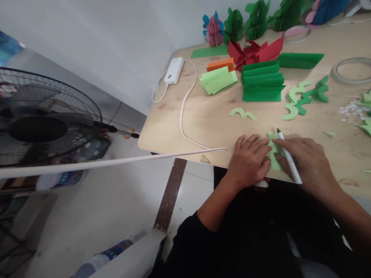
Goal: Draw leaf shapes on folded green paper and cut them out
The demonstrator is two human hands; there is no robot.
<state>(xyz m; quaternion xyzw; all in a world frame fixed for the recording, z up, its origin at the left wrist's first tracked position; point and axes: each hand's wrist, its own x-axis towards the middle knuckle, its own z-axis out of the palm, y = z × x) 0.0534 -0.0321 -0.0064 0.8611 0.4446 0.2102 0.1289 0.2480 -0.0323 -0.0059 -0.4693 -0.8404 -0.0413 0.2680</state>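
Note:
A light green paper strip lies at the table's front edge between my two hands. My left hand rests on the table, its fingers laid out and the tips touching the strip's left edge. From the right, my right hand reaches over the strip with its fingertips on it. Tucked in that hand is a white pen, its black tip pointing away from me. A wavy light green paper cutout sits just beyond my left hand. The underside of my right hand's fingers is partly hidden.
Folded green papers, light green papers and red papers lie farther back. Wavy cutouts and a tape roll are to the right. A white cable runs from a power bank. A fan stands left.

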